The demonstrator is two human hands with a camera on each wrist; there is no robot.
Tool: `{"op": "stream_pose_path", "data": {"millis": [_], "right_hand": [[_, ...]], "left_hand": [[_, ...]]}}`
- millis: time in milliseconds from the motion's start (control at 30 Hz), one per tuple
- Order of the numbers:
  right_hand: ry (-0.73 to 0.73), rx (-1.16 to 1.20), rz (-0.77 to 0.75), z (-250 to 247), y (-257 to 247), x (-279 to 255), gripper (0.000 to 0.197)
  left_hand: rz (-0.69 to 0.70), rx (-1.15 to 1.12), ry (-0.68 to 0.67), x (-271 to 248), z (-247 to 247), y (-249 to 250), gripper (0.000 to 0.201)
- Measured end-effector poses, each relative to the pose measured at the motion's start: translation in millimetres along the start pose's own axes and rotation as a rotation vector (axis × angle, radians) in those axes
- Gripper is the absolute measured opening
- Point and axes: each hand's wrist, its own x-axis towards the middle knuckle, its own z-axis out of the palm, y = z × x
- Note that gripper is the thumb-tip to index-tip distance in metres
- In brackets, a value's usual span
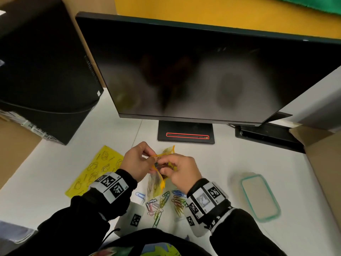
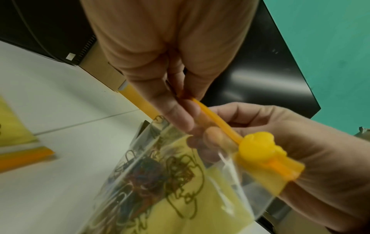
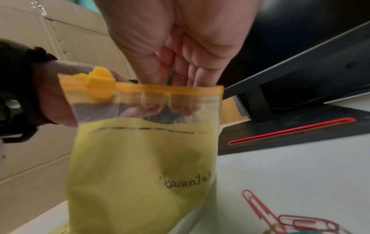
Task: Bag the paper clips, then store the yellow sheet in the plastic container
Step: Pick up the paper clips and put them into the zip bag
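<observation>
I hold a small clear bag (image 1: pixel 156 183) with a yellow print and an orange zip strip above the desk. My left hand (image 1: pixel 136 163) pinches the zip strip (image 2: pixel 212 117) at the bag's mouth. My right hand (image 1: pixel 177 169) has its bunched fingertips (image 3: pixel 170 102) inside the mouth, with a thin dark clip between them. The yellow slider (image 2: pixel 260 147) sits at one end of the strip. Several paper clips (image 2: pixel 150 174) lie inside the bag. Loose coloured paper clips (image 1: pixel 160 204) lie on the desk under my wrists. The yellow sheet (image 1: pixel 94 169) lies flat to the left. The plastic container (image 1: pixel 243 189) with a teal rim lies to the right.
A dark monitor (image 1: pixel 203 71) on a black stand base (image 1: pixel 186 133) fills the back of the white desk. A black computer case (image 1: pixel 42 71) stands at the back left. Cardboard boxes flank the desk on the right (image 1: pixel 323 159) and left (image 1: pixel 11 145).
</observation>
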Motion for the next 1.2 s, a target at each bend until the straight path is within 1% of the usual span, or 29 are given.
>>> {"op": "stream_pose_path", "data": {"millis": [33, 100, 167, 200, 233, 267, 333, 367, 400, 433, 467, 567, 633, 733, 933, 1000, 1100, 1167, 1200], "right_hand": [[0.027, -0.028, -0.032, -2, 0, -1, 0.022], [0.16, -0.062, -0.083, -11, 4, -4, 0.017], [0.282, -0.103, -0.053, -21, 19, -5, 0.016], [0.285, -0.151, -0.001, -26, 30, -5, 0.02], [0.218, -0.233, 0.076, -29, 42, -7, 0.026], [0.092, -0.343, 0.166, -31, 55, -10, 0.037], [-0.204, -0.532, 0.306, -32, 76, -24, 0.066], [-0.307, -0.589, 0.337, -30, 85, -30, 0.078], [-0.364, -0.637, 0.336, -28, 91, -37, 0.085], [-0.381, -0.678, 0.318, -25, 96, -42, 0.087], [-0.369, -0.705, 0.296, -21, 100, -45, 0.084], [-0.284, -0.723, 0.217, -11, 106, -46, 0.055], [-0.257, -0.746, 0.172, -6, 106, -45, 0.043], [-0.213, -0.72, 0.148, -4, 107, -44, 0.04], [-0.175, -0.72, 0.196, -5, 101, -40, 0.04], [-0.138, -0.653, 0.239, -6, 100, -39, 0.034], [-0.03, -0.515, 0.303, -12, 101, -39, 0.021], [0.03, -0.399, 0.345, -16, 101, -42, 0.018], [0.057, -0.329, 0.368, -19, 99, -43, 0.02]], "left_hand": [[-0.002, -0.004, 0.002, 0, 0, 0, 0.015], [-0.008, -0.004, 0.003, 1, -1, -2, 0.016], [-0.012, 0.002, 0.0, 2, -1, -2, 0.016], [-0.013, 0.003, -0.005, 2, 0, -1, 0.016], [-0.015, 0.003, -0.008, 3, 0, -1, 0.016], [-0.014, 0.003, -0.012, 3, 0, -1, 0.017], [-0.014, 0.009, -0.022, 3, 1, 0, 0.017], [-0.014, 0.013, -0.026, 3, 1, 1, 0.016], [-0.015, 0.018, -0.031, 4, 1, 1, 0.016], [-0.015, 0.022, -0.035, 4, 1, 2, 0.015], [-0.013, 0.027, -0.04, 4, 2, 2, 0.015], [-0.003, 0.05, -0.051, 4, 3, 3, 0.016], [-0.002, 0.055, -0.062, 3, 4, 4, 0.016], [-0.004, 0.057, -0.075, 1, 4, 5, 0.015], [-0.002, 0.07, -0.065, -1, 2, 5, 0.013], [0.003, 0.072, -0.06, -1, 1, 5, 0.011], [0.007, 0.057, -0.053, -2, -1, 6, 0.011], [0.011, 0.058, -0.043, -2, -2, 5, 0.013], [0.012, 0.057, -0.038, -2, -3, 4, 0.015]]}}
